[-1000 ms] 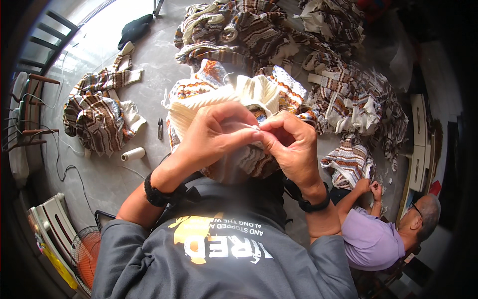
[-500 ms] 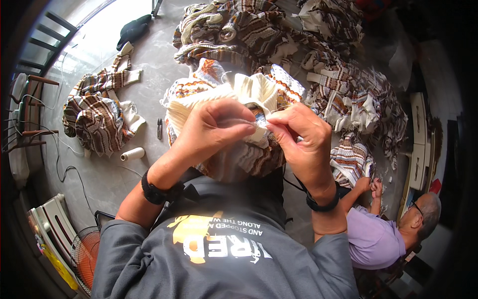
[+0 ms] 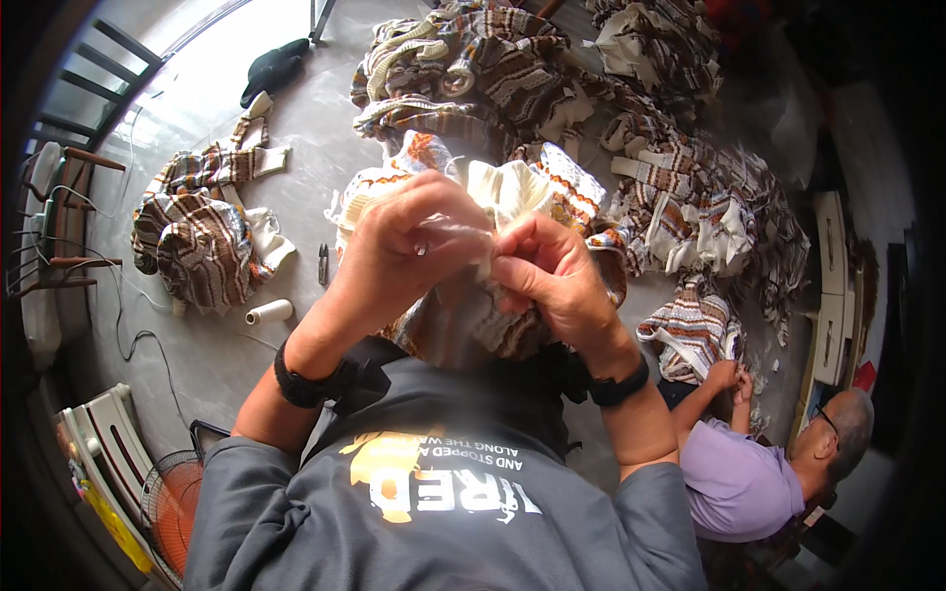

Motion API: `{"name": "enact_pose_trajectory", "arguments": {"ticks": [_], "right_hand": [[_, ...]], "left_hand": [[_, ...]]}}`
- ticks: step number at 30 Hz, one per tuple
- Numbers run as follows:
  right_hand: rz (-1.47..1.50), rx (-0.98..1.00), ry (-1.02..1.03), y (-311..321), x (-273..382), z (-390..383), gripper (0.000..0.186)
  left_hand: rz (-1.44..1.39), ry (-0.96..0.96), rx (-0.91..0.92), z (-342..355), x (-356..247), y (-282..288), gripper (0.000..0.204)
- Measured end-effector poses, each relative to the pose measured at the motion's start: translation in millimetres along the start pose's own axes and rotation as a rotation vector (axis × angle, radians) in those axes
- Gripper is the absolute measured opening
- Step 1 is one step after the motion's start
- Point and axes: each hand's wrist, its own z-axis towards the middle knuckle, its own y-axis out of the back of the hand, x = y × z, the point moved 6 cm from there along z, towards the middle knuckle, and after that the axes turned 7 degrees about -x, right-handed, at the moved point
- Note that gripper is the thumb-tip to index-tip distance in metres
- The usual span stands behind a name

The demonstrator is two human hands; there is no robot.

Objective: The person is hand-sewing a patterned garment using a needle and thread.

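Note:
A patterned knitted sweater (image 3: 567,187), cream, brown, orange and blue, lies bunched over my lap. Its cream ribbed band (image 3: 512,192) stands up behind my fingers. My left hand (image 3: 399,241) is closed, with a white strand of yarn (image 3: 463,228) running from its fingers toward the other hand. A small shiny bit shows at the left fingers; I cannot make out what it is. Thumb against forefinger, my right hand (image 3: 557,276) pinches the cream edge of the knit where the strand meets it. The fingertips nearly touch, and the exact stitch is hidden.
A heap of similar knits (image 3: 493,59) lies ahead, another pile (image 3: 700,187) to the right. More knitwear (image 3: 202,236), a thread cone (image 3: 269,312) and small snips (image 3: 323,264) lie left. A fan (image 3: 168,502) stands lower left. A co-worker (image 3: 744,478) handles striped knitwear at right.
My right hand has come left and down, closer to my left hand. The left hand has turned, and the white strand now shows across its fingers.

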Motion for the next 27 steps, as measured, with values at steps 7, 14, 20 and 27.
{"name": "enact_pose_trajectory", "arguments": {"ticks": [7,14,20,27], "right_hand": [[-0.034,-0.021,0.084,-9.5,-16.3,-0.7,0.008],[-0.030,-0.026,0.094,-13.9,-17.8,-3.1,0.007],[-0.006,-0.029,0.033,-12.0,-25.2,-4.3,0.007],[-0.079,-0.169,0.243,16.1,6.0,-11.8,0.005]], "left_hand": [[0.162,0.157,-0.118,-19.2,29.9,11.4,0.014],[-0.260,0.208,-0.171,-30.7,30.0,4.3,0.012],[-0.145,0.215,-0.139,-38.3,31.5,3.9,0.018],[-0.018,0.122,-0.160,-38.5,26.9,11.4,0.011]]}}
